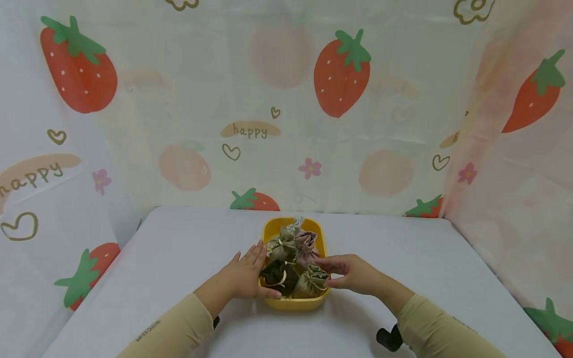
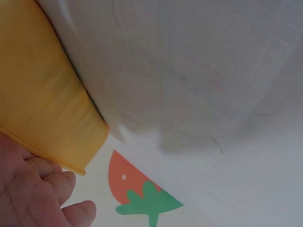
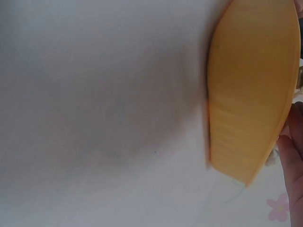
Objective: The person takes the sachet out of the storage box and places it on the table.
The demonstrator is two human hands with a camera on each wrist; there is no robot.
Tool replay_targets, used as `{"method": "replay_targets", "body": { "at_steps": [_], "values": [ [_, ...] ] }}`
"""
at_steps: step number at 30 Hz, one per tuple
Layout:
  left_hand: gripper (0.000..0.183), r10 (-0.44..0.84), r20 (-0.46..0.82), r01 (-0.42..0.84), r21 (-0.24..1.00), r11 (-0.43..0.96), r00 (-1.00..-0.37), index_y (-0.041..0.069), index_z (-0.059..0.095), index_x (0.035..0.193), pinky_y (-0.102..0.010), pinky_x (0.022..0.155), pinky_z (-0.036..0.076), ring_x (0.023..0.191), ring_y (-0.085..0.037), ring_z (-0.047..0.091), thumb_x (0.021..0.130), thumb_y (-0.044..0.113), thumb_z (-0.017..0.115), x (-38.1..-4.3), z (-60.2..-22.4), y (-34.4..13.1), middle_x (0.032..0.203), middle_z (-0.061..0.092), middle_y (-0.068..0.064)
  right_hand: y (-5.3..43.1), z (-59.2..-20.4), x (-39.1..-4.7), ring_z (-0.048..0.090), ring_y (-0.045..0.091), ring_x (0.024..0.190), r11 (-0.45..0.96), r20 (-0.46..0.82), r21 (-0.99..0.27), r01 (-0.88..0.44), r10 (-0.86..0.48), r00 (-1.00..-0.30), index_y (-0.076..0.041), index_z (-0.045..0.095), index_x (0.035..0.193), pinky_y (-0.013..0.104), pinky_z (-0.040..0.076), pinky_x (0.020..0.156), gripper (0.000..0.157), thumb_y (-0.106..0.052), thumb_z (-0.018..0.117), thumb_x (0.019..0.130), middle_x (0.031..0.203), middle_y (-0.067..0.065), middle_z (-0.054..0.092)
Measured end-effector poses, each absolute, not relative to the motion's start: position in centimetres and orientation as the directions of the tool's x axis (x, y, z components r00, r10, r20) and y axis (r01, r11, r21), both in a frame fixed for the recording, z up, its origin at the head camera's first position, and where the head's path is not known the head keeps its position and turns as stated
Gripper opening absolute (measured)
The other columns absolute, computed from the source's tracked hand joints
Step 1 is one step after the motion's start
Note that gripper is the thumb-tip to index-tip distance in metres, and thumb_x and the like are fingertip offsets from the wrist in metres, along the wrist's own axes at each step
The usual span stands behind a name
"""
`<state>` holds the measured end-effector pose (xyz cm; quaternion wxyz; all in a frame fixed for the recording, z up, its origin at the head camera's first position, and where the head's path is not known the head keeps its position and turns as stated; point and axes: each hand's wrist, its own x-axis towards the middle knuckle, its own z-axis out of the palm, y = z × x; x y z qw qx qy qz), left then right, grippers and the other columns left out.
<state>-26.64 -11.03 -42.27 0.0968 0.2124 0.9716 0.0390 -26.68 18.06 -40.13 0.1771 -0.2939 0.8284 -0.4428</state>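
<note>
Strawberry cloth point(image 1: 224, 59) hangs behind the table point(image 1: 380, 238). Pouches point(image 1: 282, 243) sit in the yellow tray point(image 1: 294, 305). Left hand point(image 1: 243, 276), fingers slightly spread, lies along its left edge, seemingly to steady it; right hand point(image 1: 353, 273) parts thumb from fingers at its right edge.

Faint shadows flank the yellow bin point(image 1: 295, 304); both wrist views look dim, soft.

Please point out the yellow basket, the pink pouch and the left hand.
Yellow basket point(image 1: 295, 305), head view: near wall.
Pink pouch point(image 1: 306, 251), head view: middle of its cloth.
Left hand point(image 1: 242, 276), head view: back of hand.
</note>
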Motion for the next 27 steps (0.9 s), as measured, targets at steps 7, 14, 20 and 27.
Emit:
{"method": "replay_targets", "body": {
  "at_steps": [7, 14, 20, 27],
  "values": [
    [0.12, 0.42, -0.178, 0.405, 0.117, 0.907, -0.89, 0.005, 0.007, 0.147, -0.054, 0.108, 0.011, 0.14, -0.026, 0.007, 0.065, 0.084, 0.043, -26.7, -42.3, -11.0, 0.153, -0.001, -0.011, 17.7, -40.7, -26.6, 0.061, 0.02, 0.099, 0.463, -0.011, -0.819, -0.338, -0.603, -0.798, -0.003, 0.063, 0.115, 0.027, 0.05, 0.08, 0.037, -0.015, 0.07, 0.08, 0.109, 0.01, 0.064],
    [0.119, 0.425, -0.167, 0.408, 0.13, 0.904, -0.889, 0.004, 0.008, 0.147, -0.054, 0.107, 0.012, 0.139, -0.027, 0.008, 0.065, 0.083, 0.043, -26.5, -42.2, -11.1, 0.153, 0.0, -0.013, 17.2, -40.9, -26.5, 0.062, 0.015, 0.085, 0.465, 0.03, -0.808, -0.363, -0.582, -0.812, -0.005, 0.067, 0.106, 0.023, 0.051, 0.072, 0.026, -0.012, 0.069, 0.081, 0.097, 0.006, 0.066],
    [0.119, 0.427, -0.167, 0.405, 0.15, 0.902, -0.889, 0.004, 0.007, 0.147, -0.054, 0.107, 0.012, 0.139, -0.027, 0.007, 0.065, 0.083, 0.044, -26.5, -42.3, -11.1, 0.153, 0.0, -0.013, 16.8, -41.0, -26.3, 0.061, 0.011, 0.077, 0.472, 0.052, -0.805, -0.36, -0.548, -0.835, -0.007, 0.069, 0.097, 0.022, 0.051, 0.066, 0.016, -0.014, 0.069, 0.082, 0.086, 0.002, 0.067],
    [0.12, 0.423, -0.174, 0.401, 0.147, 0.904, -0.889, 0.005, 0.006, 0.147, -0.054, 0.108, 0.012, 0.14, -0.027, 0.006, 0.065, 0.084, 0.042, -26.6, -42.2, -11.2, 0.153, -0.001, -0.012, 16.5, -41.4, -26.4, 0.061, 0.01, 0.073, 0.501, 0.095, -0.783, -0.369, -0.491, -0.866, -0.013, 0.073, 0.086, 0.022, 0.05, 0.062, 0.011, -0.022, 0.071, 0.08, 0.079, -0.002, 0.068]
  ]
}}
